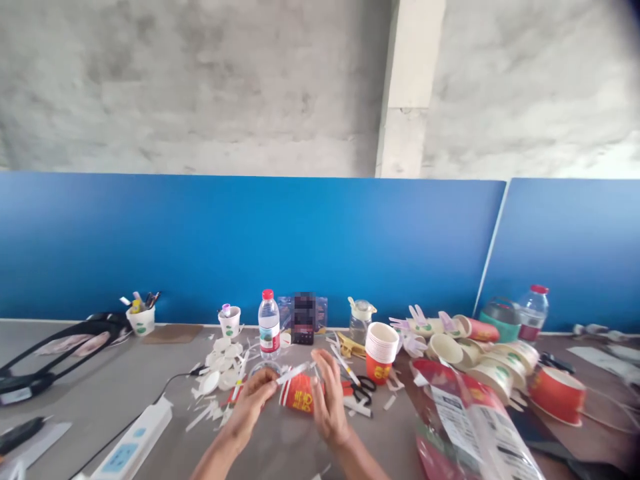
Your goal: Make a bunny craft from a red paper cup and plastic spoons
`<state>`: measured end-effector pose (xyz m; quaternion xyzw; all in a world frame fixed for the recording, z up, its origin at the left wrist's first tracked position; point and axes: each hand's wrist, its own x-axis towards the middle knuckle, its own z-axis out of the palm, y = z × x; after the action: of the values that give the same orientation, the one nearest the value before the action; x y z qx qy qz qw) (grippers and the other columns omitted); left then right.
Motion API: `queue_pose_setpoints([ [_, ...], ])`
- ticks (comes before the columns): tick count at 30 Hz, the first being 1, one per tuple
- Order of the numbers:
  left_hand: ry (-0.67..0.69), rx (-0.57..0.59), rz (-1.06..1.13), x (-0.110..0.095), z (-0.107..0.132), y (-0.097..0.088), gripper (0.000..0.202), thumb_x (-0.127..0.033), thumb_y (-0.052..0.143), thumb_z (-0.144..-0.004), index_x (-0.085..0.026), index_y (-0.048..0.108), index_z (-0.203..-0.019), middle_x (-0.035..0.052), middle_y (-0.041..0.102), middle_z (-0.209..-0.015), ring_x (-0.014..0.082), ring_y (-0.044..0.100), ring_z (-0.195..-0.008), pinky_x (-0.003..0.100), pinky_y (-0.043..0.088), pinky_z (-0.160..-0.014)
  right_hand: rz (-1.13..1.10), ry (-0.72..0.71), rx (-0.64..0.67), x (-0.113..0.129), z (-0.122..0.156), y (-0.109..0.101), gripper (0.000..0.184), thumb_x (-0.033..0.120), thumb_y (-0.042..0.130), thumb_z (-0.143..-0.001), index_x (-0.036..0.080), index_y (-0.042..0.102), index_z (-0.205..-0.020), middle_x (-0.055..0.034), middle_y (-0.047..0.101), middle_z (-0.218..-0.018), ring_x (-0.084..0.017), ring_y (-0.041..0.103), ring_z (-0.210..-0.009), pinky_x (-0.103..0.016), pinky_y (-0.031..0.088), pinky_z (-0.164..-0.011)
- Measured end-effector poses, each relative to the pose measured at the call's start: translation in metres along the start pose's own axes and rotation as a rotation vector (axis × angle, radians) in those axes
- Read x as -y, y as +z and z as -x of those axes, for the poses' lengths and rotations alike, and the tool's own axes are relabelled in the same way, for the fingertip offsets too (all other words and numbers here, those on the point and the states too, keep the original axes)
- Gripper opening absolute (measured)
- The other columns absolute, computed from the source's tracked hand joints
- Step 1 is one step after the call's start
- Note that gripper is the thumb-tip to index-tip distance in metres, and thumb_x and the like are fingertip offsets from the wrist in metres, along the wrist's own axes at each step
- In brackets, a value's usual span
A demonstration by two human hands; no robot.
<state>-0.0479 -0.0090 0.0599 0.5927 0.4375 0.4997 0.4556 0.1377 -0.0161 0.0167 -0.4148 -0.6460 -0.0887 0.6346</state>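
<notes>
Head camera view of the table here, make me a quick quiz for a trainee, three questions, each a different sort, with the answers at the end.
1. Multiple choice: what is the left hand pinching?
a) a pen
b) a white strip
c) a bottle cap

2. True or false: the water bottle standing beyond the left hand has a red cap.

3. Fill in the blank: seen from the person's own side, the white power strip lies to the ____ of both hands.

Key: 1. b; 2. true; 3. left.
</notes>
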Motion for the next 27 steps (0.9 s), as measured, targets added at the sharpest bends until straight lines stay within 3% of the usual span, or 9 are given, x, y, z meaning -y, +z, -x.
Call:
queue_pose_setpoints([
  [3, 0.046, 0.191, 0.190, 0.004, -0.008, 0.010, 0.029, -0.048, 0.069, -0.075, -0.022, 0.059, -0.068, -0.0024, 0.053, -0.065, 0.0146, 0.047, -0.063, 0.028, 0.041, -0.062, 0.016, -0.052, 0.019, -0.006, 0.003, 0.001, 0.043, 0.027, 0.041, -0.103, 0.024, 0.051, -0.144, -0.0129, 0.065, -0.132, -0.026, 0.061, -0.123, -0.041, 0.055, -0.096],
  [7, 0.083, 0.247, 0.176, 0.003, -0.007, 0.011, 0.027, -0.046, 0.065, -0.078, -0.022, 0.055, -0.068, -0.0031, 0.049, -0.066, 0.0146, 0.043, -0.065, 0.027, 0.038, -0.062, -0.027, -0.118, 0.093, -0.009, 0.004, -0.002, 0.037, 0.019, 0.040, -0.099, 0.024, 0.061, -0.129, -0.0111, 0.071, -0.116, -0.025, 0.066, -0.110, -0.043, 0.055, -0.092],
  [12, 0.100, 0.153, 0.005, -0.004, -0.003, -0.005, 0.032, -0.054, 0.062, -0.079, -0.022, 0.057, -0.072, 0.0005, 0.057, -0.074, 0.0170, 0.051, -0.069, 0.030, 0.046, -0.067, -0.033, -0.166, 0.254, 0.004, -0.001, -0.003, 0.032, 0.014, 0.041, -0.093, 0.024, 0.065, -0.110, -0.0067, 0.072, -0.099, -0.023, 0.068, -0.095, -0.047, 0.050, -0.093],
  [15, 0.154, 0.055, -0.023, -0.001, -0.003, -0.009, 0.032, -0.052, 0.063, -0.079, -0.022, 0.068, -0.088, 0.0104, 0.068, -0.108, 0.0257, 0.063, -0.099, 0.037, 0.053, -0.088, 0.027, -0.219, 0.281, 0.010, -0.004, -0.004, 0.029, 0.011, 0.044, -0.092, 0.026, 0.065, -0.106, -0.0022, 0.074, -0.092, -0.021, 0.067, -0.092, -0.046, 0.044, -0.098],
  [17, 0.196, 0.003, -0.062, 0.006, -0.002, -0.007, 0.037, -0.051, 0.062, -0.081, -0.023, 0.072, -0.104, 0.0134, 0.064, -0.129, 0.0294, 0.061, -0.117, 0.040, 0.053, -0.098, 0.077, -0.238, 0.287, 0.012, -0.004, -0.004, 0.028, 0.010, 0.045, -0.093, 0.026, 0.065, -0.103, -0.0005, 0.074, -0.089, -0.020, 0.066, -0.090, -0.046, 0.039, -0.101],
  [19, 0.262, -0.016, -0.155, 0.015, 0.000, -0.002, 0.041, -0.047, 0.059, -0.086, -0.025, 0.070, -0.118, 0.0136, 0.061, -0.136, 0.0299, 0.059, -0.124, 0.041, 0.053, -0.102, 0.125, -0.246, 0.291, 0.013, -0.004, -0.004, 0.029, 0.010, 0.045, -0.093, 0.027, 0.066, -0.102, 0.0004, 0.074, -0.085, -0.020, 0.065, -0.088, -0.046, 0.033, -0.104],
  [23, 0.452, -0.042, -0.448, 0.034, 0.007, 0.007, 0.041, -0.032, 0.056, -0.092, -0.030, 0.064, -0.132, 0.0135, 0.056, -0.144, 0.0290, 0.059, -0.126, 0.045, 0.050, -0.107, 0.198, -0.222, 0.291, 0.015, -0.002, -0.004, 0.029, 0.012, 0.042, -0.096, 0.026, 0.067, -0.097, 0.0011, 0.070, -0.074, -0.020, 0.062, -0.080, -0.044, 0.032, -0.097],
  [27, 0.603, -0.004, -0.627, 0.043, 0.010, 0.009, 0.036, -0.022, 0.046, -0.096, -0.031, 0.071, -0.120, 0.0135, 0.059, -0.140, 0.0245, 0.068, -0.111, 0.041, 0.057, -0.099, 0.181, -0.202, 0.337, 0.019, -0.003, -0.005, 0.029, 0.012, 0.041, -0.095, 0.024, 0.065, -0.085, 0.0021, 0.065, -0.067, -0.018, 0.059, -0.072, -0.039, 0.033, -0.084],
])
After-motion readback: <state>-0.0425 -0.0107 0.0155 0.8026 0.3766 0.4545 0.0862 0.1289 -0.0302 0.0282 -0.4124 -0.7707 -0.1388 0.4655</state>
